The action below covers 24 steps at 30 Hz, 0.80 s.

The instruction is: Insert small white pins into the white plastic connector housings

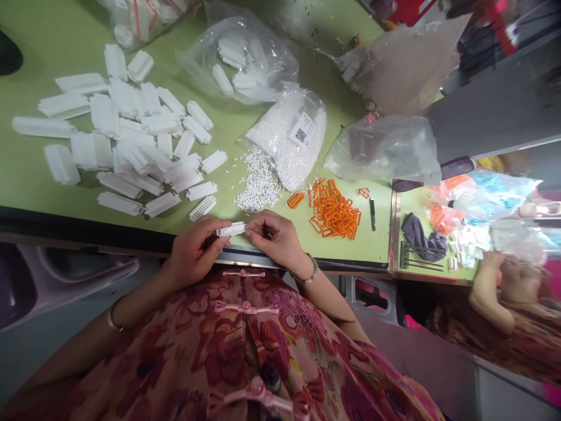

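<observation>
At the near edge of the green table (pixel 372 199), the left hand (pixel 195 251) and the right hand (pixel 274 237) are both closing on a small white plastic connector housing (pixel 231 229), pinching its ends between thumbs and fingertips. Just beyond, a perforated housing (pixel 203 208) is lying alone, loose white pins (pixel 258 187) are spreading beside orange plastic frames (pixel 333 209), and a heap of white housings (pixel 127 134) is sprawling farther left.

**Bright, even light, bent edges**

Soft, bright light fills the frame, leaving only faint shadows on the green table (pixel 219 134). Glare streaks the plastic bag (pixel 381 152). The frame's edges bow with wide-lens distortion, and its right side looks hazy, with detail softly blurred.
</observation>
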Motion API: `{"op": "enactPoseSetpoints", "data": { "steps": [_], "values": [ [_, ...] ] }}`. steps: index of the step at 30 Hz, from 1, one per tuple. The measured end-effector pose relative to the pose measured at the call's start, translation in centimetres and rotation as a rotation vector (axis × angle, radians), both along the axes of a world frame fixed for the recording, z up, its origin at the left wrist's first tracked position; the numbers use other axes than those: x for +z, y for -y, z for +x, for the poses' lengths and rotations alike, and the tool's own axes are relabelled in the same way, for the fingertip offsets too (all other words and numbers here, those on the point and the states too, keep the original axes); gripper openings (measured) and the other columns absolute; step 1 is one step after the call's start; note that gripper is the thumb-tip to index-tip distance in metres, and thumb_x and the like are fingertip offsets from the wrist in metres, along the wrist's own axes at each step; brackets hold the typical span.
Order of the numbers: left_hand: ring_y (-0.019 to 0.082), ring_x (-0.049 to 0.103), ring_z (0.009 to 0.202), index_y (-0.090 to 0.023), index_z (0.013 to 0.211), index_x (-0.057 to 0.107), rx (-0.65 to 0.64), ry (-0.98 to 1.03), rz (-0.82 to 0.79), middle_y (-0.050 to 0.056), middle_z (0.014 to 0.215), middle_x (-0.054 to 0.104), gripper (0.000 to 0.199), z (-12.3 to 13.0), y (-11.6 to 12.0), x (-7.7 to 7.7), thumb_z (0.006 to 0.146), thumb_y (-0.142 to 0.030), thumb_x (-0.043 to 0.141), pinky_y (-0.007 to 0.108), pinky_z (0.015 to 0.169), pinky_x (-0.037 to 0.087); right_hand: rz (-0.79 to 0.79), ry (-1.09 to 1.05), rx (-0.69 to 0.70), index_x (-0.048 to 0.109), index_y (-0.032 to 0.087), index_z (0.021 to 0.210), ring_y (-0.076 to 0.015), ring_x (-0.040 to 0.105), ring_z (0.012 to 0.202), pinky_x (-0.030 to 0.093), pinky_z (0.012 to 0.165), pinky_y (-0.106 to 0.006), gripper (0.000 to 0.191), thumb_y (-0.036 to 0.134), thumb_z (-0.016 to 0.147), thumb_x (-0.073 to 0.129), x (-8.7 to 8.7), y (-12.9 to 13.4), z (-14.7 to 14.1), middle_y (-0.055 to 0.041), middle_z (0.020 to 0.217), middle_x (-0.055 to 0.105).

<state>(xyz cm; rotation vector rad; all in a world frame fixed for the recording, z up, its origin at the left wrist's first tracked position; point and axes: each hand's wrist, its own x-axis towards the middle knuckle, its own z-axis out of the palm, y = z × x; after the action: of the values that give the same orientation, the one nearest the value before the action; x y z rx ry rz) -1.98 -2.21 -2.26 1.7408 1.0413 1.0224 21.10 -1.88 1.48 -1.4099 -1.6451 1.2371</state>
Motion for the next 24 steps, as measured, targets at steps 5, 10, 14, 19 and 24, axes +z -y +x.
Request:
{"op": "enactPoseSetpoints", "data": {
  "steps": [5, 10, 14, 19, 24],
  "values": [
    [0.022, 0.077, 0.085, -0.022, 0.118, 0.075, -0.022, -0.029, 0.024, 0.008, 0.104, 0.08, 0.02, -0.2, 0.0, -0.1, 0.103, -0.028, 0.063, 0.036, 0.083, 0.065, -0.095, -0.042, -0.003, 0.066, 0.022, 0.088, -0.0129, 0.053, 0.07, 0.046, 0.067, -0.028, 0.01, 0.028, 0.092, 0.072, 0.3, 0.2, -0.1, 0.0024, 0.078, 0.06],
    [0.02, 0.078, 0.082, -0.024, 0.115, 0.077, -0.094, -0.043, 0.033, 0.007, 0.108, 0.082, 0.018, -0.4, 0.0, -0.1, 0.102, -0.027, 0.064, 0.033, 0.082, 0.065, -0.243, -0.105, 0.046, 0.065, 0.023, 0.098, -0.0131, 0.055, 0.072, 0.047, 0.065, -0.026, 0.02, 0.039, 0.093, 0.076, 0.3, 0.3, 0.7, 0.0038, 0.08, 0.06],
    [0.016, 0.073, 0.067, -0.023, 0.12, 0.073, 0.025, 0.051, -0.033, 0.002, 0.087, 0.079, 0.019, -0.1, 0.3, -0.3, 0.105, -0.029, 0.063, 0.028, 0.07, 0.062, -0.116, 0.052, -0.023, 0.069, 0.022, 0.099, -0.0145, 0.055, 0.071, 0.048, 0.068, -0.028, 0.024, 0.045, 0.099, 0.074, -0.4, -0.1, 1.3, 0.0005, 0.082, 0.065],
    [0.012, 0.069, 0.058, -0.021, 0.121, 0.071, 0.113, 0.166, -0.096, 0.0, 0.081, 0.077, 0.018, 0.2, 0.6, -0.5, 0.105, -0.03, 0.065, 0.022, 0.057, 0.057, 0.151, 0.559, -0.029, 0.073, 0.02, 0.095, -0.0205, 0.063, 0.084, 0.048, 0.079, -0.033, 0.017, 0.032, 0.105, 0.069, -1.5, -0.9, -0.4, -0.0108, 0.095, 0.075],
    [0.013, 0.07, 0.059, -0.02, 0.118, 0.072, 0.108, 0.111, -0.109, 0.0, 0.08, 0.078, 0.019, 0.2, 0.3, -0.2, 0.103, -0.029, 0.065, 0.024, 0.059, 0.057, 0.145, 0.79, 0.009, 0.072, 0.019, 0.088, -0.0198, 0.062, 0.078, 0.041, 0.07, -0.031, 0.018, 0.024, 0.104, 0.065, -1.4, -1.7, -1.6, -0.0117, 0.091, 0.075]
  ]
}}
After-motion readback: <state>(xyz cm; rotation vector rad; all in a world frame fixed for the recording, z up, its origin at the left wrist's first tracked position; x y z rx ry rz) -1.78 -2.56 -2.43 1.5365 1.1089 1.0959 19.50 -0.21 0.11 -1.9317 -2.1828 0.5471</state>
